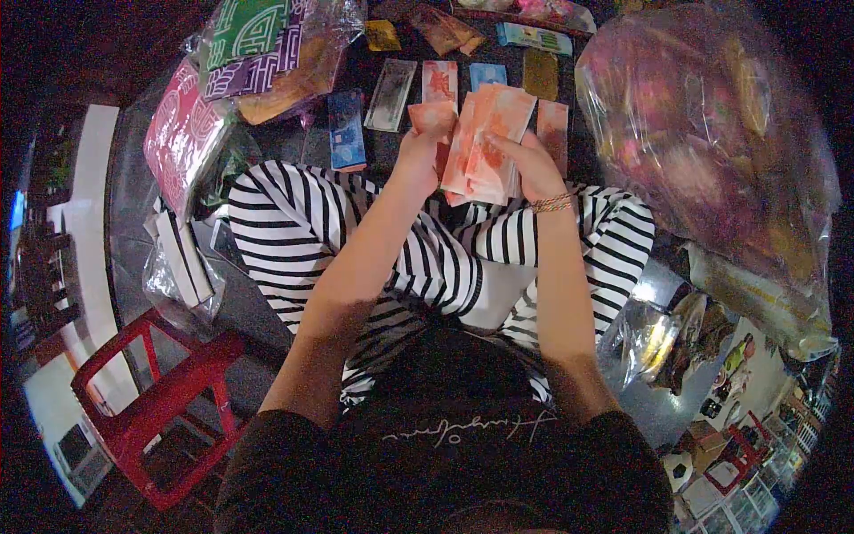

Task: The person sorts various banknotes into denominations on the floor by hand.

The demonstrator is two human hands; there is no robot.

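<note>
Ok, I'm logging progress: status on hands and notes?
Left hand pinching orange paper. Right hand gripping fanned orange notes. Nothing visibly blocking them.

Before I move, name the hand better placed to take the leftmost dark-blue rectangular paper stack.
Left hand, probably: it's nearer that stack. Both hold orange-red rectangular paper slips, but the right hand sits farther.

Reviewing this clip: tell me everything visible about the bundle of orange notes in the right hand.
The bundle of orange notes looks like thin printed paper, orange-red with paler patches. Its rectangular sheets overlap in a loose, uneven fan, their long sides running roughly away from the wearer. The right hand grips it from the right, thumb across the face. It appears in front of the striped trousers. Whether the left hand also touches it is unclear; the fine print is unreadable.
</note>
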